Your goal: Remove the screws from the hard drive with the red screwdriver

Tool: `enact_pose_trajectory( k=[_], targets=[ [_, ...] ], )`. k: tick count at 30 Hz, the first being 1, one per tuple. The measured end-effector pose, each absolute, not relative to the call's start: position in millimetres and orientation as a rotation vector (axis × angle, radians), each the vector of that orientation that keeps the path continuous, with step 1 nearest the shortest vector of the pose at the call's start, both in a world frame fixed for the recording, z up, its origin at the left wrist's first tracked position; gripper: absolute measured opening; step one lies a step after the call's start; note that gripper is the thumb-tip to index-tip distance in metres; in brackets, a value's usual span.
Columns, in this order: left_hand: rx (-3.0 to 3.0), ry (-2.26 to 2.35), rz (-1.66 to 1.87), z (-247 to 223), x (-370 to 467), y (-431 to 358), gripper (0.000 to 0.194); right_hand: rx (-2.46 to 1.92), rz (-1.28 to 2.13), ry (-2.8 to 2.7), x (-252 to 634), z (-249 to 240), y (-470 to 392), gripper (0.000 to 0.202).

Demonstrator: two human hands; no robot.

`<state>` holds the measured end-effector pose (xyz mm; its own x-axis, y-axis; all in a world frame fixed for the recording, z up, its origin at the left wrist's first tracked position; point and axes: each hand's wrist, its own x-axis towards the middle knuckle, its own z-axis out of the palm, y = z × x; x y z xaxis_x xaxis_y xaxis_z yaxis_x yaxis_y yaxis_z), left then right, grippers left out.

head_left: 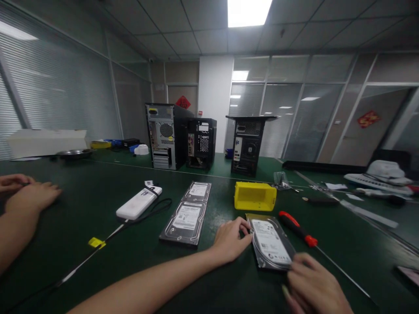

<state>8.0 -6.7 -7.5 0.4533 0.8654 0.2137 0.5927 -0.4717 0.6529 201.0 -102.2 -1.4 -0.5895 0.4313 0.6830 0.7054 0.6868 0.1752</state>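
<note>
A hard drive (270, 242) with a white label lies flat on the green table. My left hand (232, 237) is at its left edge, thumb and fingertips pinched together on something too small to make out. At the drive's lower right corner is my right hand (314, 283), blurred, its fingers curled; what it holds, if anything, is hidden. A yellow plastic box (255, 196) sits just behind the drive. Right of the drive lies a screwdriver (299, 230) with a red and black handle. Two more hard drives (186, 216) (198, 190) lie in line to the left.
A white power bank (139, 204) with cables lies at left. Another person's hands (31, 194) are at the far left edge. Computer cases (178, 135) (201, 141) (247, 146) stand at the back. A small clear bag (281, 179) and a keyboard (376, 182) are at right.
</note>
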Motion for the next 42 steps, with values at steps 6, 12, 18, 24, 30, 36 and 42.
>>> enact_pose_trajectory(
  k=[6, 12, 18, 24, 30, 36, 42],
  targets=[
    [2.23, 1.195, 0.721, -7, 8, -6, 0.028, -2.007, -0.038, -1.793, 286, 6, -36, 0.05],
    [2.245, 1.206, 0.702, -6, 8, -6, 0.027, -2.146, 0.081, -1.973, 289, -7, 9, 0.054],
    [2.243, 1.197, 0.699, -5, 8, -7, 0.025, -1.833, 0.303, -1.649, 304, 59, 20, 0.051],
    [2.239, 1.201, 0.692, -4, 8, -6, 0.026, -1.185, 0.296, -1.347, 287, 125, -6, 0.071],
    [2.234, 1.215, 0.676, -3, 8, -6, 0.024, -1.19, 0.192, -1.56, 257, 111, -18, 0.061],
    [2.216, 1.211, 0.675, -1, 8, -8, 0.025, -1.196, 0.137, -1.595, 257, 102, -20, 0.06],
    [2.213, 1.195, 0.679, -1, 7, -7, 0.025, -1.183, 0.123, -1.624, 256, 101, -17, 0.059]
  ],
)
